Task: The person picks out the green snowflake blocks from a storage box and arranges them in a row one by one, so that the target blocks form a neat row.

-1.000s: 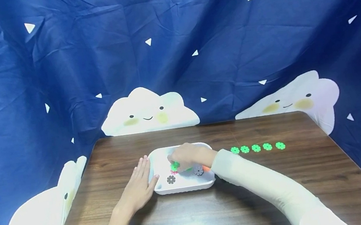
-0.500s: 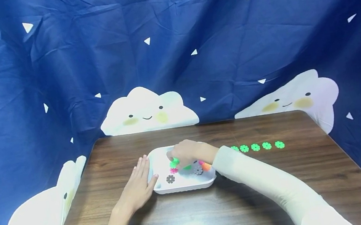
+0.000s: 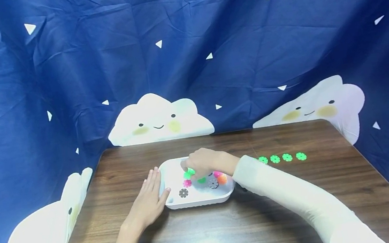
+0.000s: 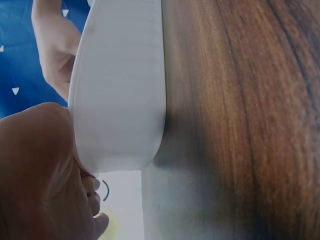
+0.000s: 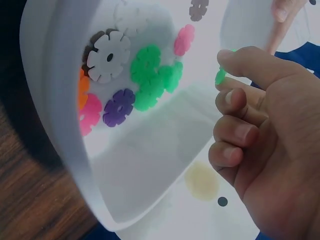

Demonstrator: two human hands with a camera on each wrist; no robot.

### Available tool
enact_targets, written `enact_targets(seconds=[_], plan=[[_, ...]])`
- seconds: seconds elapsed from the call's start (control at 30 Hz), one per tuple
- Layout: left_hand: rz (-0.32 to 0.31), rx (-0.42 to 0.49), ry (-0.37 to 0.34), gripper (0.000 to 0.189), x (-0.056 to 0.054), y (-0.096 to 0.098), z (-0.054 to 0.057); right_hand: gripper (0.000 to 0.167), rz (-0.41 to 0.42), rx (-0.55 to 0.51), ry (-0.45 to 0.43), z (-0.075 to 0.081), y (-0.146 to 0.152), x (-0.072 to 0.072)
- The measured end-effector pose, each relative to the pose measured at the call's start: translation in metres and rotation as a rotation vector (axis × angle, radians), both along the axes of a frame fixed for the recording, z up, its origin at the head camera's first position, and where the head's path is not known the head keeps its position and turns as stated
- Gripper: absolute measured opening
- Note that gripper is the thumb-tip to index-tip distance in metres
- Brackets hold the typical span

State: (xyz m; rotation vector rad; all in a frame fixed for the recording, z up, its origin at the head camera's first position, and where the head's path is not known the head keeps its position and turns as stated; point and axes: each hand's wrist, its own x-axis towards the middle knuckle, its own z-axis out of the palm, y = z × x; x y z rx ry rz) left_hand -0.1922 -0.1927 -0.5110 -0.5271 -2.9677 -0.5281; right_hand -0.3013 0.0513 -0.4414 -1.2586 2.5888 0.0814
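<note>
A white tray [image 3: 200, 203] holds flower-shaped, notched plastic snowflake discs. My left hand [image 3: 148, 205] lies along its left rim with fingers extended, thumb over the near-left corner. Over the middle of the tray, my right hand [image 3: 204, 163] pinches a green snowflake disc [image 5: 220, 76] between thumb and index finger; the other fingers are loosely bent. Below it in the tray lie a cluster of green discs [image 5: 148, 95], a purple disc [image 5: 119, 108], a white-grey disc [image 5: 113, 56], pink discs [image 5: 184, 39] and an orange disc [image 3: 222, 179]. A dark grey disc [image 3: 183, 192] lies apart, nearer the left hand.
A row of green discs [image 3: 275, 159] lies on the brown wooden table [image 3: 269, 231] right of the tray, its left end hidden by the right sleeve [image 3: 285, 183]. A blue curtain [image 3: 185, 56] with clouds hangs behind the table.
The right hand has lifted slightly and shifted a little to the right with the green disc, uncovering more discs in the tray. Its sleeve now hides more of the row. The left hand stays put.
</note>
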Motion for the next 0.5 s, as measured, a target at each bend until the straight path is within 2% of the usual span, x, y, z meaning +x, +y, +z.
enact_targets(seconds=[0.5], plan=[[-0.002, -0.003, 0.000, 0.076, -0.001, 0.000, -0.001, 0.039, -0.045, -0.051, 0.006, 0.014, 0.030, 0.007]])
